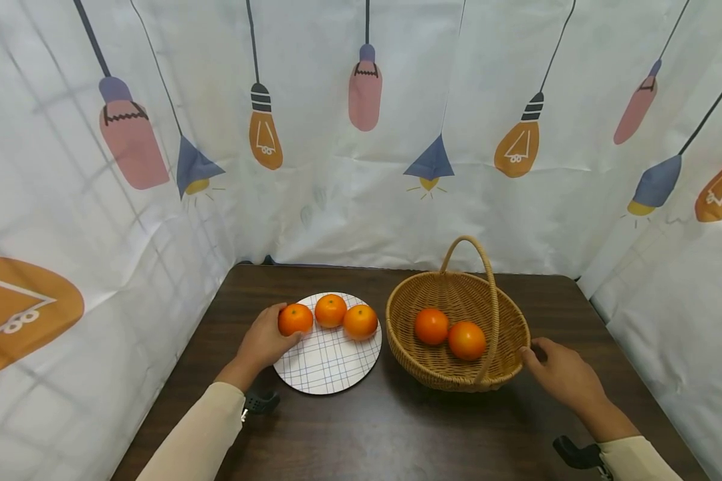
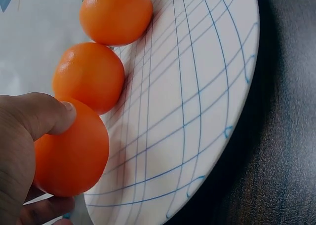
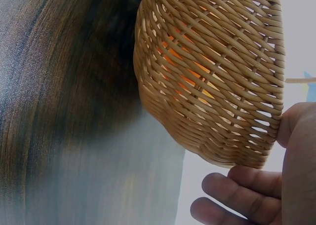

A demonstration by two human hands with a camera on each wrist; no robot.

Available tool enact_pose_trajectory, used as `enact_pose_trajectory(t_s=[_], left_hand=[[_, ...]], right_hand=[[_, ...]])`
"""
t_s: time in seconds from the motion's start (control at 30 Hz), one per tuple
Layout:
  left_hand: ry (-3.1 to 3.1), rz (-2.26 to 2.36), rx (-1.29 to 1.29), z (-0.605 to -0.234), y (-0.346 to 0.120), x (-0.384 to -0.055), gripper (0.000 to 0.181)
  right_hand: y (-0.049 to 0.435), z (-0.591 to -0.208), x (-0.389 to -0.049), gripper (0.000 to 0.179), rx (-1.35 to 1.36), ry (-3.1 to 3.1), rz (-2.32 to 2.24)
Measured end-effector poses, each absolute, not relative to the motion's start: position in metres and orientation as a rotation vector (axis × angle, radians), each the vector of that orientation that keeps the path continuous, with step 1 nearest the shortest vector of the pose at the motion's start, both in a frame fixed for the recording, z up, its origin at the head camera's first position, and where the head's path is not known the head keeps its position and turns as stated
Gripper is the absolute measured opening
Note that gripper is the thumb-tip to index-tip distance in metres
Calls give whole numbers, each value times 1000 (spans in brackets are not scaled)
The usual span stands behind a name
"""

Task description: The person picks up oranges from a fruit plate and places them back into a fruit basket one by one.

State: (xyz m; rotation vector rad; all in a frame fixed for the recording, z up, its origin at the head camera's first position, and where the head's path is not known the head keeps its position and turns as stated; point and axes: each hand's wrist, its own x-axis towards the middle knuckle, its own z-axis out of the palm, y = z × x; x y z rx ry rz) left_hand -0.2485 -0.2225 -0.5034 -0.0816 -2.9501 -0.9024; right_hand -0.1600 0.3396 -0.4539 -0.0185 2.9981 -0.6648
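At the left side of a round white plate point(image 1: 327, 367) with a blue grid pattern, my left hand point(image 1: 263, 342) grips an orange point(image 1: 295, 319) between thumb and fingers. Two more oranges, a middle one point(image 1: 330, 310) and a right one point(image 1: 360, 323), sit beside it on the plate. To the right stands a wicker basket point(image 1: 442, 381) with a tall arched handle, holding two oranges point(image 1: 431, 326). My right hand point(image 1: 562, 374) holds the basket's right rim, the thumb point(image 3: 292, 124) at the rim and a finger point(image 3: 254, 178) against the side.
Both plate and basket rest on a dark brown wooden table point(image 1: 349, 434). White curtain cloth point(image 1: 337, 200) printed with lamps and bulbs hangs behind the table and along both sides. The basket's handle point(image 1: 492, 300) rises above its rim.
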Motion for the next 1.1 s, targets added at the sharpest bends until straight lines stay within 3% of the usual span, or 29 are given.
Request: enact_pose_trajectory(t_s=[1.1], left_hand=[[-2893, -908, -327, -455, -182, -216, 83]], right_hand=[[339, -452, -158, 71, -25, 2990, -662]])
